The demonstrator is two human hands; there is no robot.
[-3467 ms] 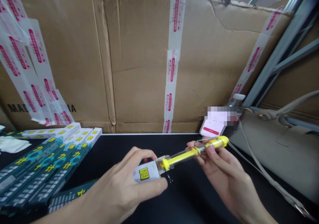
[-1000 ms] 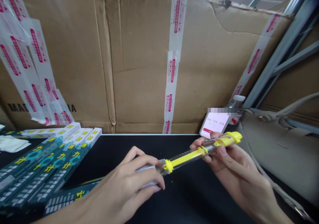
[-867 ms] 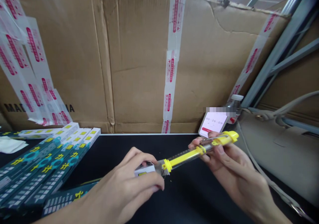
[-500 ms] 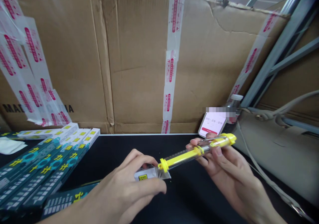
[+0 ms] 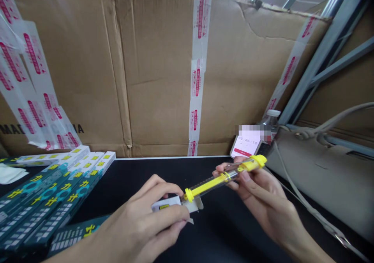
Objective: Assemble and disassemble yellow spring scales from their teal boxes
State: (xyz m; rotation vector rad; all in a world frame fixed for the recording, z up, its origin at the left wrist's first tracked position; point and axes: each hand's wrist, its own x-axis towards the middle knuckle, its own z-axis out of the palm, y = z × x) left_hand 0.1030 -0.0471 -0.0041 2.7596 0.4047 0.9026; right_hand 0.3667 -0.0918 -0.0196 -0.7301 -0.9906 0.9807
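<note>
Your left hand (image 5: 133,220) pinches a white card sleeve (image 5: 165,203) marked with a yellow square, fingers curled over the top and thumb pressed along the underside. Your right hand (image 5: 261,204) grips the far end of a clear, rigid plastic tube (image 5: 216,180), its fingers and thumb closed around the smooth cylinder. A yellow rod runs inside, with yellow collars at both ends. The tube spans the gap between your hands above a matte black desk (image 5: 140,169). Your left hand partly hides where the tube meets the sleeve, so whether it sits inside is hard to tell. At left lie rows of dark green boxes (image 5: 49,204) with white ends. Beyond your right hand, a phone (image 5: 245,146) showing a timer leans against a corrugated cardboard carton (image 5: 154,72) strapped with red-printed packing tape (image 5: 195,80).
</note>
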